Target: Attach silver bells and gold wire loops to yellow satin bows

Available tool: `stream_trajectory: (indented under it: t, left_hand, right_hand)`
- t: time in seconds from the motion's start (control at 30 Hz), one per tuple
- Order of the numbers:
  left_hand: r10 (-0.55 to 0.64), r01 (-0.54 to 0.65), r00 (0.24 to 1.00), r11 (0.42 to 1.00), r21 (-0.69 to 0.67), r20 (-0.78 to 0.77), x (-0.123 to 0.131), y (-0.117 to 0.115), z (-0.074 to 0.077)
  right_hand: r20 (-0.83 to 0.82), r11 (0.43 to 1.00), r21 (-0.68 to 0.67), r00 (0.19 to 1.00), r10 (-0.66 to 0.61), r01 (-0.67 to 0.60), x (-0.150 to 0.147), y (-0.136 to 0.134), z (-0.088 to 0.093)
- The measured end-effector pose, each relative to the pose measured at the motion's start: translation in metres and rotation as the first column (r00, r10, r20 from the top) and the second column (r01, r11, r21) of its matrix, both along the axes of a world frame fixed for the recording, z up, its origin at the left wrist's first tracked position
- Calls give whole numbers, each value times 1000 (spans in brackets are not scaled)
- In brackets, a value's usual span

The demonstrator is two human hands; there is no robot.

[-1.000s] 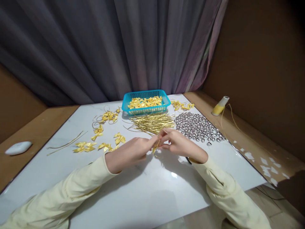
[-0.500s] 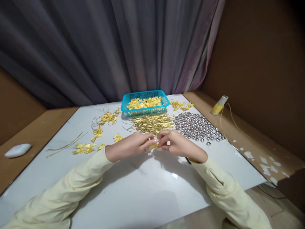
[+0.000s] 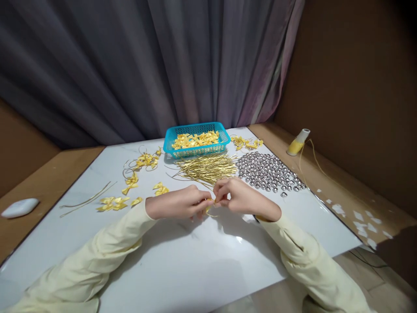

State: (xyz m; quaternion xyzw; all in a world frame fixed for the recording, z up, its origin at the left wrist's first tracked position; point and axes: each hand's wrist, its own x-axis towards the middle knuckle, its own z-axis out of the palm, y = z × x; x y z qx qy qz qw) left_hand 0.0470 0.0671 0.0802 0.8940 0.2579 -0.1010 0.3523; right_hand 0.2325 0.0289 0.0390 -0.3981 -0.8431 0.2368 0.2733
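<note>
1. Fingertip (image 3: pixel 205 204) to fingertip, nearly closed: w/ L hand (image 3: pixel 182 202), pinching yellow piece (image 3: pixel 207 209); w/ R hand (image 3: pixel 239 195), apparently pinching thin strand (image 3: pixel 212 216), partly hidden.
2. Pictured above table (image 3: pixel 195 265), just on near side of gold strands (image 3: pixel 208 167), w/ silver beads (image 3: pixel 265 169) beyond R hand.
3. Prob. mid-step: working thin strand at yellow piece, two-handed.
4. Next, likely calling for steady L pinch & fine R guiding, w/o slack.
</note>
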Motion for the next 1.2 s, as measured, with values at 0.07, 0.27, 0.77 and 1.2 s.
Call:
stream_trajectory:
  t: [0.07, 0.27, 0.77, 1.2]
  left_hand:
    - [4, -4, 1000, 1000, -21, -4, 0, 0, 0]
    - [22, -22, 1000, 995, -94, -3, 2, -1, 4]
    - [-2, 9, 996, 997, -71, 89, 4, 0, -3]
    - [51, -46, 998, 979, -199, 21, 5, 2, 4]
  right_hand:
    - [4, 1000, -3, 1000, -2, 2, 0, 0, 0]
    - [11, 1000, -5, 1000, -6, 6, 0, -1, -1]
    - [49, 998, -30, 997, -51, 53, -1, -1, 1]
    - [16, 995, -68, 998, -67, 68, 1, 0, 2]
